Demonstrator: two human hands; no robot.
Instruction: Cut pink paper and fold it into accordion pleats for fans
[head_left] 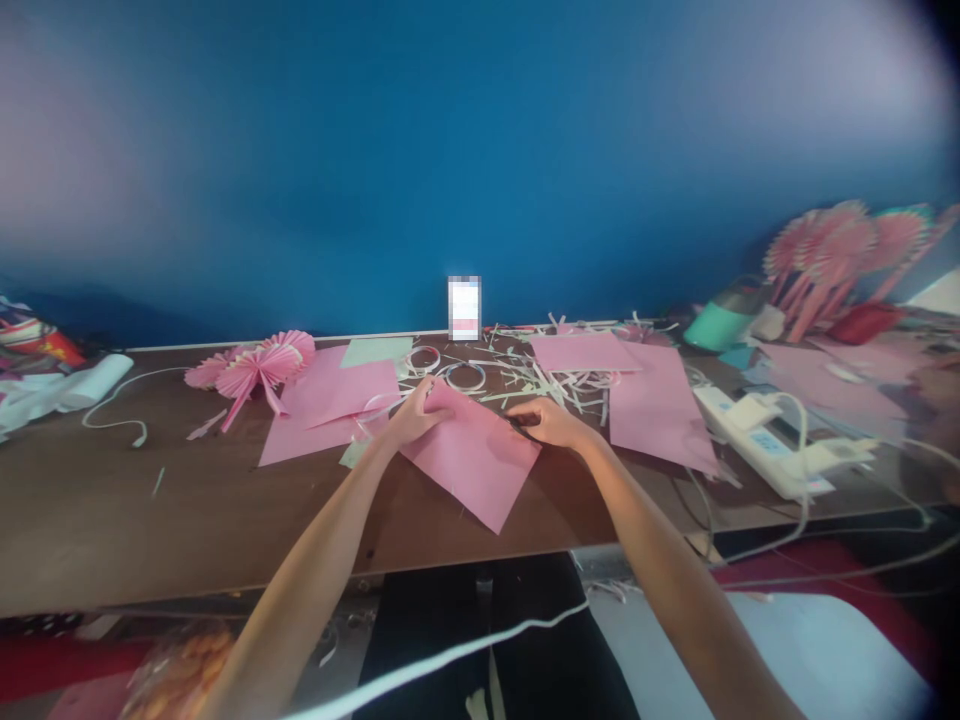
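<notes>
A pink paper sheet (476, 460) lies cornerwise on the brown table (150, 510) in front of me. My left hand (415, 412) pinches the sheet's far left edge with closed fingers. My right hand (546, 421) rests at the sheet's right corner, its fingers closed around a dark thin tool (521, 423) that I cannot make out clearly. Paper strips and scraps (540, 380) lie just beyond both hands.
More pink sheets (330, 400) (656, 405) lie left and right. Folded pink paper fans (251, 370) sit at the left, more fans (840, 245) at the far right. Tape rings (465, 376), a white power strip (765, 440) with cables, a teal cup (720, 320) and a small card (464, 308) stand behind.
</notes>
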